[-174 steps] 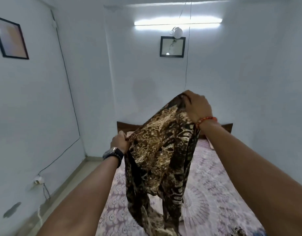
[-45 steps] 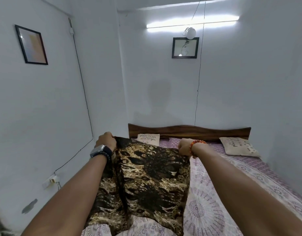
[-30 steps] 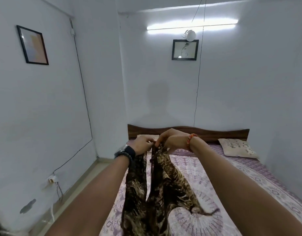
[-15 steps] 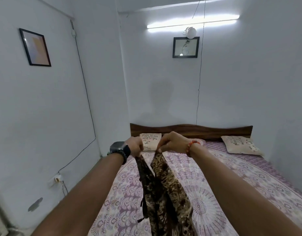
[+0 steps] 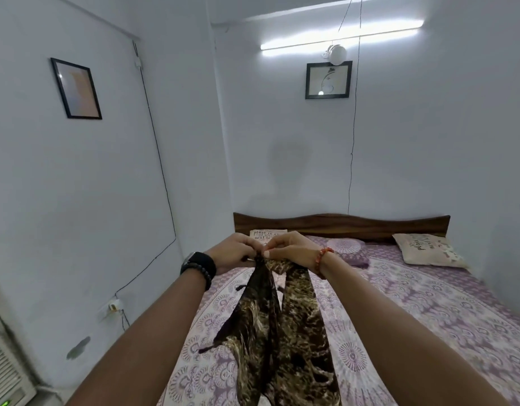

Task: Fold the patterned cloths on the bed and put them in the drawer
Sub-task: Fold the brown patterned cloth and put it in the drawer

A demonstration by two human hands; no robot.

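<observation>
**Cloth gathered at its top edge, both hands pinching**

Cloth (image 5: 278,326) hangs from two hands held close together above the bed (image 5: 428,312), its lower part trailing down toward the bedspread and out of the bottom of the view. On the left, the left hand (image 5: 234,254), with a watch on its wrist, has its fingers curled in, pinching the bunched top of the fabric. Just beside it, almost touching, the right hand (image 5: 291,249) pinches the same gathered edge between thumb and fingertips; a band of cloth also drapes under its wrist.

The fabric looks thin, limp and a little glossy, so it will likely be light, sag wherever it is unsupported, and may slip between layers. Holding it by matched corners along the top edge seems the best grip, letting the weight pull the layers straight. No drawer is in view. Farther right, a pillow (image 5: 428,249) lies by the headboard.
</observation>
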